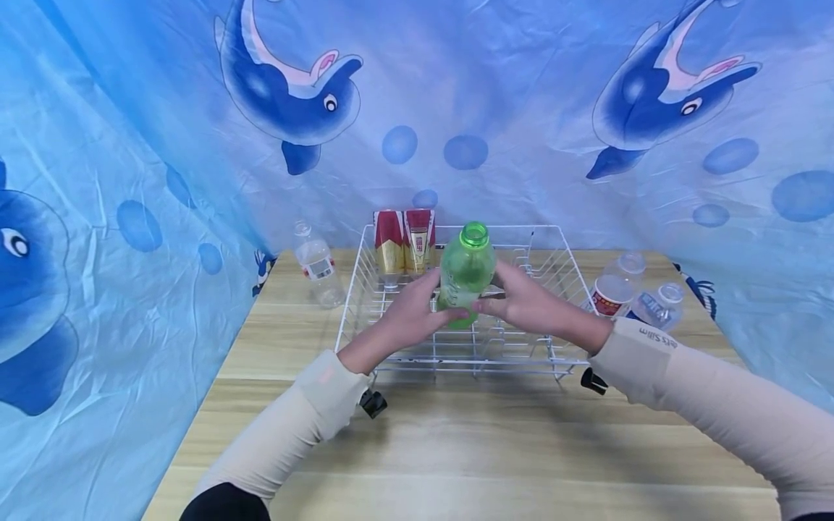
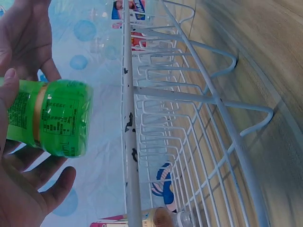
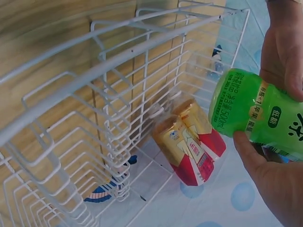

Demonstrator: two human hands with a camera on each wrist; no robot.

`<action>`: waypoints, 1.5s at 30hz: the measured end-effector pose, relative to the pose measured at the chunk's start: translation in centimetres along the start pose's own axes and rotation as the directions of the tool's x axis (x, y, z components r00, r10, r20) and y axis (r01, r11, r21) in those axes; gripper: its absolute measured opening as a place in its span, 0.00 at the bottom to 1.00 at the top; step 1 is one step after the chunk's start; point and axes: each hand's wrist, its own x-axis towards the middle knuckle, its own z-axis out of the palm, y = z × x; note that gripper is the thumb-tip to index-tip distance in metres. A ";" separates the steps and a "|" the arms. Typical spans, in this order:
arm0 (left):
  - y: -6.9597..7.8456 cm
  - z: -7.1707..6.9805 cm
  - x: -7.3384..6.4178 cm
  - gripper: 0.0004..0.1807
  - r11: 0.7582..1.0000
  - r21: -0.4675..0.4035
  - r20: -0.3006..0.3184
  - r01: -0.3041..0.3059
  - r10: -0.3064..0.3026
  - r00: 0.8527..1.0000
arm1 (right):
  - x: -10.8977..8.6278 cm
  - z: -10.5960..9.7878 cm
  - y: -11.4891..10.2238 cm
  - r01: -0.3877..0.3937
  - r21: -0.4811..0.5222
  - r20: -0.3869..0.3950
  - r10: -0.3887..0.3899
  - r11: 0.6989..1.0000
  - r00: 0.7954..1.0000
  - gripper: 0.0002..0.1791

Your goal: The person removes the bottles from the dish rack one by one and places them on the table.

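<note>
A green plastic bottle (image 1: 467, 271) with an uncapped mouth stands upright between my two hands, above the white wire rack (image 1: 452, 359). My left hand (image 1: 410, 312) holds its left side, the thumb across the front. From the right, my right hand (image 1: 529, 302) grips the same bottle, its thumb also at the front. In the left wrist view the bottle's base (image 2: 68, 118) hangs free of the rack. Two red and gold bottles (image 3: 187, 151) stand neck down at the rack's back left.
A clear bottle (image 1: 318, 269) stands left of the rack. Two more, a red-labelled bottle (image 1: 614, 289) and a blue-labelled bottle (image 1: 656, 307), stand to its right. Black feet (image 1: 373, 403) show at the rack's front corners on the wooden table (image 1: 449, 463). A dolphin-print curtain (image 1: 495, 87) hangs behind.
</note>
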 end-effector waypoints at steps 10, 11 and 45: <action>-0.2 -0.2 -0.6 0.38 0.993 0.015 0.024 0.115 -0.115 0.993 | -2.9 -0.6 1.9 -0.122 -0.089 -0.078 0.115 0.989 0.990 0.43; -0.3 -0.2 -0.6 0.37 0.993 0.005 0.021 0.119 -0.119 0.993 | -3.5 -0.8 2.3 -0.138 -0.134 -0.090 0.127 0.981 0.988 0.45; -4.0 -4.2 -3.4 0.37 0.970 -0.055 -0.061 0.238 -0.241 0.969 | -13.6 -2.9 12.0 -0.318 -0.500 -0.368 0.135 0.805 0.920 0.39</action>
